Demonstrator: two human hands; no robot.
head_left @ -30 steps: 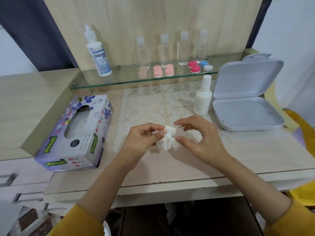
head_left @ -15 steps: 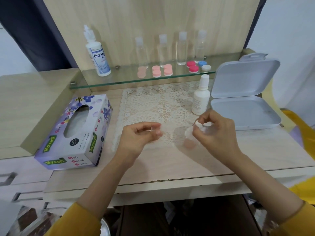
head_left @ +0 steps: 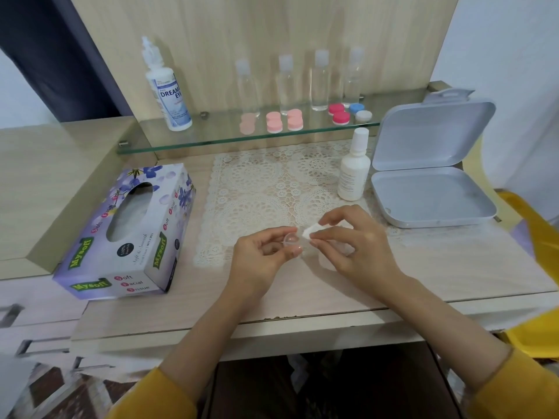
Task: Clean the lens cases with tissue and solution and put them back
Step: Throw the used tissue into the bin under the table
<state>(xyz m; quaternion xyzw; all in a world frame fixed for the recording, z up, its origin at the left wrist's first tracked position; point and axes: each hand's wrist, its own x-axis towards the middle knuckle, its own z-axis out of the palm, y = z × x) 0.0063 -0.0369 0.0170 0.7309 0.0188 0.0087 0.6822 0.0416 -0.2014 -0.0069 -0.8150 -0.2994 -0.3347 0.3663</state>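
Two hands meet low over the near part of the lace mat (head_left: 272, 182): the left hand (head_left: 260, 258) pinches a small clear lens case cup (head_left: 291, 239) between thumb and fingertips, and the right hand (head_left: 360, 246) pinches a folded bit of white tissue (head_left: 311, 230) between thumb and forefinger, the tissue's tip just beside the cup's rim, though whether they touch I cannot tell. The mat's scalloped front edge runs just under the left hand, and nearer the person both forearms cross the desk (head_left: 453, 267) at its worn front edge. To the left, a strip of bare desk top separates the left hand from the tissue box (head_left: 130, 234), which lies at an angle with its oval opening facing up. To the right, bare wood runs from the right wrist out along the front edge. The grey hinged box (head_left: 432, 201) sits behind that stretch with its lid standing open, its near left corner close to the right hand's knuckles. A small white bottle (head_left: 354, 170) stands upright at the mat's right edge, just beside the box and behind the right hand. Farther back, the front edge of the glass shelf (head_left: 211, 140) hangs over the mat's far edge. On the shelf stand a large solution bottle (head_left: 168, 89) at the left and four clear bottles (head_left: 320, 80) against the wooden back panel. In front of the bottles lie three pink lens cases (head_left: 284, 119), a red pair (head_left: 340, 113) and a blue and white pair (head_left: 360, 111)
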